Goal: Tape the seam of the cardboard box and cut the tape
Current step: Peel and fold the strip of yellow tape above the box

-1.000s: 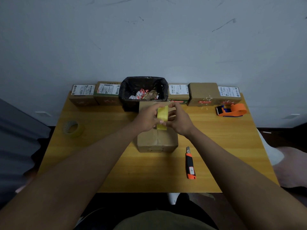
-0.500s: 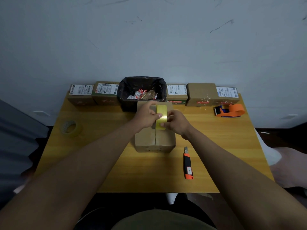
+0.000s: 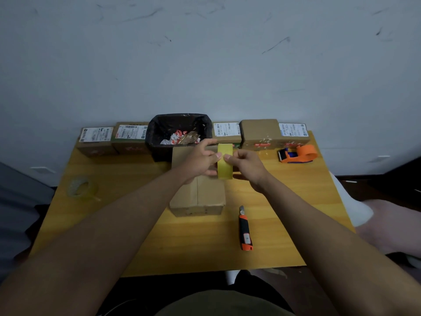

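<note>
Both hands hold a roll of yellow tape (image 3: 225,161) edge-on above the far right part of the cardboard box (image 3: 197,195) at the table (image 3: 136,224) centre. Left hand (image 3: 200,161) and right hand (image 3: 247,165) pinch it between fingers — whether a strip is peeled looks unclear. The box seam is bare; a utility knife (image 3: 245,230) lies at the box's 4 o'clock.

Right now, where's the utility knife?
In the head view the utility knife lies flat on the wooden table, right of the cardboard box near its front corner, blade end pointing away, under the right forearm; neither hand touches it.
</note>
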